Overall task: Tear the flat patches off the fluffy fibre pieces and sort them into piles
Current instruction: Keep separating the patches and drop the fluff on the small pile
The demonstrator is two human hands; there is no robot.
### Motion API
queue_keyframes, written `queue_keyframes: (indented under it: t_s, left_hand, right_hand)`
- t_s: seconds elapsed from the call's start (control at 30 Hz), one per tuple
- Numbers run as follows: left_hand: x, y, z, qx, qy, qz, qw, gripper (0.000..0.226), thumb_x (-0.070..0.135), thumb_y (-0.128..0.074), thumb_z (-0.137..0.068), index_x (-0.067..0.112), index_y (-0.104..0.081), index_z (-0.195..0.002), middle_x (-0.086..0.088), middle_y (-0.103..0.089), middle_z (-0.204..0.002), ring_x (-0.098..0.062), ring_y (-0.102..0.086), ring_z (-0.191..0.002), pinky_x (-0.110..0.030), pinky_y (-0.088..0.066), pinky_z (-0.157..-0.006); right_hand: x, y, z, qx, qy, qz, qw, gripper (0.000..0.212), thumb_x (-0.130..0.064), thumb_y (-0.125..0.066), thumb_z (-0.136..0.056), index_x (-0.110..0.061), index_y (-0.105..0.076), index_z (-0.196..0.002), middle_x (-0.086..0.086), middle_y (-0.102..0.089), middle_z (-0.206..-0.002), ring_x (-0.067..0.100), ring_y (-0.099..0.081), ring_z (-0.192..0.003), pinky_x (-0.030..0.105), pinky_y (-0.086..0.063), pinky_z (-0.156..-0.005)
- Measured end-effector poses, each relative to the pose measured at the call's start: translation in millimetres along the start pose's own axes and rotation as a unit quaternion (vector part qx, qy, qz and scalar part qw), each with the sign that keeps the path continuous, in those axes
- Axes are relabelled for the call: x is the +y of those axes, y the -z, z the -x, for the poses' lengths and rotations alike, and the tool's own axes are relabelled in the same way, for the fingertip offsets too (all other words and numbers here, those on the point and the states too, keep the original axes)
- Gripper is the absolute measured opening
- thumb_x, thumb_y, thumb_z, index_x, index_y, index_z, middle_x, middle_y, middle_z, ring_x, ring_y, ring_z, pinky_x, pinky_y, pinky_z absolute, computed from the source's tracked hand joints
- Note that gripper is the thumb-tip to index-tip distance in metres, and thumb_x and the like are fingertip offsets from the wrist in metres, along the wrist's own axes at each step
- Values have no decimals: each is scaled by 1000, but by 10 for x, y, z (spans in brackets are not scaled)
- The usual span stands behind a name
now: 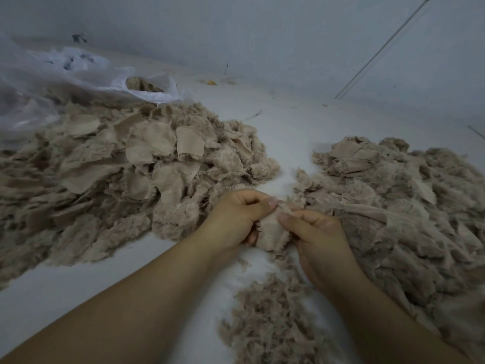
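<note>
One beige fluffy fibre piece (271, 232) with a flat woven patch on it is held between both hands at the centre of the view. My left hand (236, 219) grips its left side, thumb on top. My right hand (315, 232) pinches its upper right edge with thumb and forefinger. A big pile (118, 174) of fluffy pieces with flat patches showing lies to the left. Another big pile (393, 200) lies to the right. A smaller heap of loose fluff (270, 324) sits below my hands.
The work surface (78, 292) is white. A clear plastic bag (65, 77) holding more beige fibre lies at the back left. A white wall (262, 35) rises behind, with a thin dark rod (380, 48) leaning at the right.
</note>
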State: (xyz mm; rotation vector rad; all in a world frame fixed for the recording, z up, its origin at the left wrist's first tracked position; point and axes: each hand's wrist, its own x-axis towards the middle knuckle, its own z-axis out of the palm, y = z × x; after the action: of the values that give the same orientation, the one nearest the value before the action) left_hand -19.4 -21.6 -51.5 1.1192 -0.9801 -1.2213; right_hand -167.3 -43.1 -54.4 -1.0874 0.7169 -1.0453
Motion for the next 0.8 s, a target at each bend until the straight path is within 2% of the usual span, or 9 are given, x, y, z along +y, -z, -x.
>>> queue_keyframes:
  t_s: [0.17,0.3,0.37,0.43,0.5,0.57,0.67,0.73,0.8]
  left_hand:
    - [16,115,-37,24,-28,122,992,21,15,-62,-91,3,-67,-75,-6,-46,-50,-15,-34,-31,-17,-27,-35]
    - [163,280,48,-277,44,-14,960,43,35,-84,-71,3,-60,-56,-2,-42,-37,-11,-33,-30,-16,-27,-39]
    - [221,271,77,-322,48,-134,936,57,46,-87,-63,2,-52,-53,-4,-43,-40,-13,-32,-33,-20,-23,-40]
    - [231,172,86,-248,44,-155,955,58,44,-83,-69,1,-47,-56,-3,-39,-40,-14,-29,-32,-23,-18,-40]
    - [185,80,54,-112,38,-98,988,53,44,-78,-69,4,-45,-62,-2,-34,-37,-13,-27,-30,-24,-15,-39]
    - [156,43,45,-46,31,-48,997,45,40,-77,-67,6,-49,-76,-2,-37,-40,-14,-28,-29,-22,-14,-38]
    - [121,24,96,-96,0,-102,990,33,27,-67,-88,5,-51,-70,-8,-40,-41,-18,-34,-30,-19,-25,-37]
    - [111,-20,101,-19,-71,-42,996,34,14,-55,-98,8,-55,-64,-10,-47,-44,-20,-43,-32,-20,-35,-38]
    - [162,-6,74,109,-163,71,978,23,6,-48,-100,9,-58,-80,-14,-61,-61,-26,-61,-47,-27,-49,-44]
  right_hand:
    - [-11,25,-52,52,-33,-64,996,19,-12,-68,-72,5,-75,-77,29,-72,-91,35,-73,-82,38,-61,-71]
    - [-20,51,-50,67,-38,-86,993,24,-22,-67,-77,0,-74,-85,25,-74,-96,33,-74,-88,40,-62,-73]
    - [-15,55,-41,66,-41,-59,995,27,-26,-69,-78,0,-75,-83,26,-72,-98,37,-72,-92,42,-60,-79]
    - [-21,46,-38,65,-37,-54,996,26,-26,-69,-79,-1,-74,-78,27,-70,-92,38,-70,-86,41,-57,-79]
    - [-35,39,-41,52,-29,-74,995,24,-23,-66,-80,-2,-77,-78,25,-73,-93,35,-73,-87,36,-59,-75]
    - [-41,29,-39,40,-31,-86,995,25,-23,-65,-81,-1,-77,-83,27,-73,-101,36,-73,-94,39,-61,-78]
    - [-37,7,-31,37,-26,-69,997,27,-25,-64,-82,-2,-77,-82,27,-72,-100,36,-72,-94,43,-61,-84]
    - [-39,13,-44,62,-21,-89,994,29,-25,-60,-91,1,-72,-85,24,-73,-100,32,-73,-96,41,-60,-85]
    - [-48,27,-60,90,-30,-122,988,29,-22,-52,-101,0,-66,-87,21,-74,-103,30,-72,-103,41,-60,-87]
